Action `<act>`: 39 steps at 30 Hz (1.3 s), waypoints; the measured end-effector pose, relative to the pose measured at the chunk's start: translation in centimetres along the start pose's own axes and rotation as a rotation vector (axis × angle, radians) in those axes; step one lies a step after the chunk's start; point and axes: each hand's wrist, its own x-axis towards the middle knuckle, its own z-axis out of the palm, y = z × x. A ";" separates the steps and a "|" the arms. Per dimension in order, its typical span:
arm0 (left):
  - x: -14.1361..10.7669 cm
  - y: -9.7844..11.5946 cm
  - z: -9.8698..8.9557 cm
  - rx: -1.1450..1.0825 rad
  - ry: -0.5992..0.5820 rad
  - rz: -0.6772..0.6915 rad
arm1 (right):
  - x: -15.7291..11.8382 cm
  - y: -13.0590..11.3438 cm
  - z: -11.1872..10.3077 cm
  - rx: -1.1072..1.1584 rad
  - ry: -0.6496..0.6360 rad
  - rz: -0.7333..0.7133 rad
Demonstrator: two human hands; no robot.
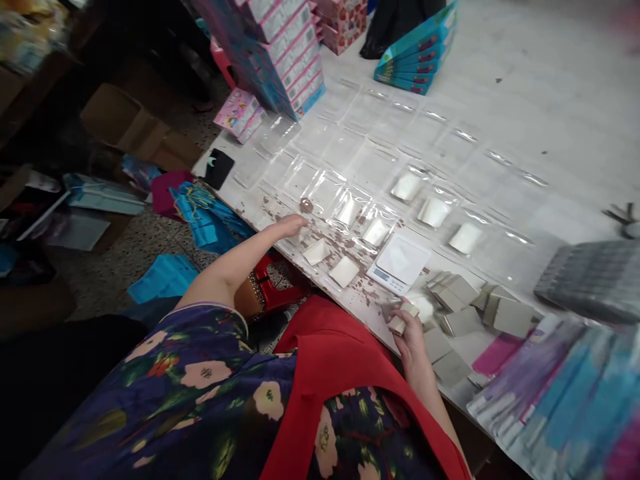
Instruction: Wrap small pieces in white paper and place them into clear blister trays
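Observation:
My right hand (411, 333) is closed around a small cream-coloured stack of cards (404, 320) at the table's front edge. Beyond it stands a white digital scale (391, 279) with a pale piece on its platform. My left hand (291, 227) is low over the table edge, its fingers drawn together; a pale thing shows under them, too blurred to name. Two cream stacks, one of them a tilted stack (316, 251) and the other a flatter stack (345, 271), lie between my hands. Clear plastic trays (373, 163) cover the table behind, several with white pieces (435, 212) inside.
Grey card bundles (453, 291) lie to the right of the scale, beside purple and blue packages (560, 380) and a grey wrapped block (590, 277). Pink and blue boxes (295, 60) are stacked at the back left. A red stool (280, 283) stands under the table edge.

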 end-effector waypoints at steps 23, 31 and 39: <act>7.1 27.1 4.2 -0.073 0.244 0.334 | -1.5 -0.4 -4.0 0.131 0.073 -0.019; 3.5 18.7 4.0 -0.826 0.472 -0.002 | -1.0 -1.0 -4.6 0.084 -0.024 0.024; -3.3 3.7 5.5 -0.878 0.748 -0.936 | -0.5 -1.0 -1.3 0.026 -0.103 0.077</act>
